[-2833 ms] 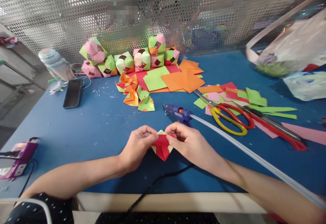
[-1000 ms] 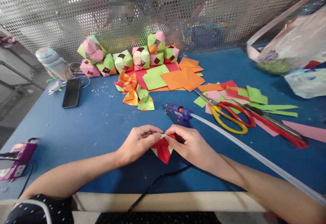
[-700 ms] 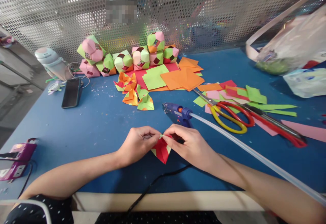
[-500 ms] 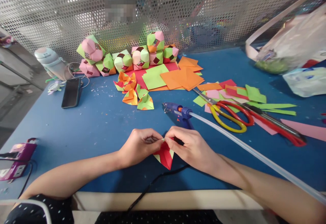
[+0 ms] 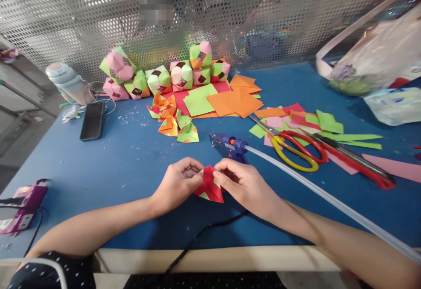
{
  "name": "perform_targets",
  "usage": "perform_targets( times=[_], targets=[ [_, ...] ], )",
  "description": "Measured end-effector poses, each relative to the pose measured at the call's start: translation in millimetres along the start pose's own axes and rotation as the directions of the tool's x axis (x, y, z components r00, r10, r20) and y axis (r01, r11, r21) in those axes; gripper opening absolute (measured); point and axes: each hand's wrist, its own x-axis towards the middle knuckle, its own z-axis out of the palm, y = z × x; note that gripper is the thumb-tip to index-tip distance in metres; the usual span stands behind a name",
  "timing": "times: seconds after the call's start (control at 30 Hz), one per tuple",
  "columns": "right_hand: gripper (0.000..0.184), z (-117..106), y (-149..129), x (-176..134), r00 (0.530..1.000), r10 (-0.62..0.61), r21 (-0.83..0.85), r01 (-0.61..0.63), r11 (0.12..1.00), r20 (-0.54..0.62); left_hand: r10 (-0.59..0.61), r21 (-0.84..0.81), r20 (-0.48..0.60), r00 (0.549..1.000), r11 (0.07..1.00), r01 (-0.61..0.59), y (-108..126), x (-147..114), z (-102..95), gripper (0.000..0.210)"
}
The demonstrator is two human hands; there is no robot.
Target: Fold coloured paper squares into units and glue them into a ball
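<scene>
Purple power block (image 5: 28, 208), one, with dark cables, at the left edge of the blue desk (image 5: 131, 162), toward the near corner. Pale blue bottle (image 5: 67, 83), one, leaning in view, at the far left corner. Dark phone (image 5: 92, 120), one, lying flat, in front of the bottle. Paper balls (image 5: 159, 80), pink, green and orange, in a row along the far edge, some stacked. Folded orange and green pieces (image 5: 168, 124), a small cluster, in front of the row. Left hand (image 5: 179, 183), thumb and fingers pinching the left side of a red folded paper (image 5: 210, 186) with pale green corners, held near the middle of the near edge. Square paper sheets (image 5: 199, 100), green, orange and red, overlapping, toward the far edge. Blue glue gun (image 5: 228, 143), one, beyond the hands, a long translucent rod running from its back toward the near right corner. Right hand (image 5: 243, 183), pinching the paper's right side. Scissors (image 5: 292, 148), red and yellow handles, on paper scraps. Clear plastic bag (image 5: 378, 52), toward the far right corner.
</scene>
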Motion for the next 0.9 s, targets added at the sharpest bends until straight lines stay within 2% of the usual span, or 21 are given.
perform_targets(
  times=[0.07, 0.23, 0.37, 0.53, 0.6, 0.67, 0.73, 0.8, 0.9],
  targets=[
    [0.016, 1, 1, 0, 0.999, -0.035, -0.039, 0.034, 0.999, -0.016, 0.009, 0.021, 0.032, 0.999, 1.0, -0.01, 1, 0, 0.0, 0.014],
    [0.012, 2, 2, 0, 0.994, -0.111, -0.047, 0.11, 0.993, -0.021, 0.053, 0.233, 0.017, 0.998, 0.971, -0.056, 0, -1, -2.6, 0.02],
    [0.008, 3, 1, 0, 0.987, -0.158, -0.036, 0.157, 0.987, -0.016, 0.155, 0.313, 0.082, 0.985, 0.934, -0.173, -3, -3, -2.9, 0.019],
    [0.017, 7, 4, -1, 0.964, -0.264, -0.166, 0.264, 0.95, 0.021, 0.29, 0.363, 0.182, 0.94, 0.868, -0.338, -5, -8, -0.1, 0.018],
    [0.018, 7, 4, -1, 0.963, -0.267, -0.167, 0.27, 0.948, 0.037, 0.307, 0.364, 0.196, 0.932, 0.859, -0.359, -5, -8, 0.9, 0.018],
    [0.016, 5, 2, -1, 0.98, -0.192, -0.085, 0.195, 0.977, 0.044, 0.261, 0.35, 0.127, 0.957, 0.891, -0.29, -5, -7, 1.4, 0.017],
    [0.014, 2, 0, 0, 0.997, -0.073, 0.018, 0.072, 0.997, 0.039, 0.166, 0.292, 0.007, 0.986, 0.943, -0.161, -4, -4, 1.5, 0.016],
    [0.017, 0, -2, 2, 1.0, 0.02, 0.078, -0.022, 0.997, 0.02, 0.07, 0.204, -0.083, 0.994, 0.978, -0.052, -5, -1, 1.3, 0.015],
    [0.018, 0, -2, 4, 0.998, 0.057, 0.096, -0.056, 0.994, -0.005, 0.008, 0.089, -0.106, 0.994, 0.996, 0.002, -7, 2, 0.8, 0.014]
  ],
)
